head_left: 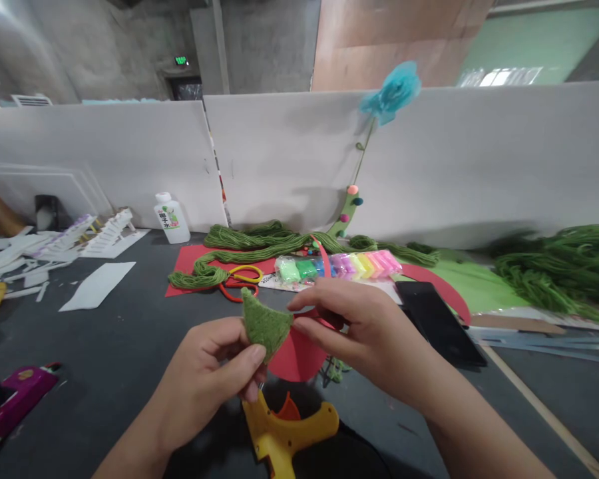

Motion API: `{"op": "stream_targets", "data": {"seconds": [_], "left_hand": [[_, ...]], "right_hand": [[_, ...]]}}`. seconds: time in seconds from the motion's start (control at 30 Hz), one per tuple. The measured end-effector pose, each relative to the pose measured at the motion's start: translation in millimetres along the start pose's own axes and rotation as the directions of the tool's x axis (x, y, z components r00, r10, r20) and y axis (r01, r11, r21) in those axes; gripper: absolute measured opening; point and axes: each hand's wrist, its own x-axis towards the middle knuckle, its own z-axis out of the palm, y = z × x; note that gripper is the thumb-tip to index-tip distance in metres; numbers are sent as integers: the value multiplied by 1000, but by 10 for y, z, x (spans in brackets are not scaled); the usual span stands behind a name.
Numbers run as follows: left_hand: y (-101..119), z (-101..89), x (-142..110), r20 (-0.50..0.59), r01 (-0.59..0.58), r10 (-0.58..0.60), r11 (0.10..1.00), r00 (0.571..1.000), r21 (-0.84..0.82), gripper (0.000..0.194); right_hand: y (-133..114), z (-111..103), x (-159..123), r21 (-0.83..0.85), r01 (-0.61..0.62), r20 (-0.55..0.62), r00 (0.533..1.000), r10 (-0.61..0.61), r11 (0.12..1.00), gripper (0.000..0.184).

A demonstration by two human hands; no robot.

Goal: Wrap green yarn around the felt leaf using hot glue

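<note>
A small green fuzzy piece [266, 327], roughly triangular and yarn-like on its surface, is pinched between the thumb and fingers of my left hand [214, 372]. My right hand [354, 326] comes in from the other side, its thumb and forefinger closed at the piece's right corner. Below my hands lies a yellow glue gun [292, 432] with an orange trigger. Behind the piece, a red paper shape [299, 356] rests on the dark table [140, 372]. Bits of green yarn [335, 370] lie beside it.
Green yarn skeins [259, 239], scissors [239, 283] and colored clay packs [339, 266] lie behind my hands. A black phone [439, 319] is at right. A white bottle [172, 218] stands at left, a purple glue gun [20, 399] nearer. A blue flower [392, 92] rises by the partition.
</note>
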Motion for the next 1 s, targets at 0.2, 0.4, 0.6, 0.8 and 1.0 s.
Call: {"op": "stream_targets", "data": {"seconds": [0.2, 0.4, 0.6, 0.8, 1.0], "left_hand": [[1, 58, 24, -135, 45, -71, 982, 988, -181, 13], [35, 157, 44, -176, 119, -220, 881, 959, -457, 16], [28, 156, 83, -244, 64, -244, 817, 939, -573, 13], [-16, 141, 102, -280, 19, -229, 803, 932, -595, 11], [-46, 143, 107, -310, -2, -211, 824, 927, -567, 12]], "right_hand": [[9, -23, 6, 142, -143, -18, 989, 147, 980, 13], [-20, 68, 47, 169, -190, -117, 970, 211, 967, 14], [-12, 197, 22, 20, -187, -170, 967, 187, 982, 10], [-21, 255, 22, -8, -167, -175, 971, 163, 986, 12], [-12, 292, 21, -25, -167, -175, 972, 160, 986, 10]]}}
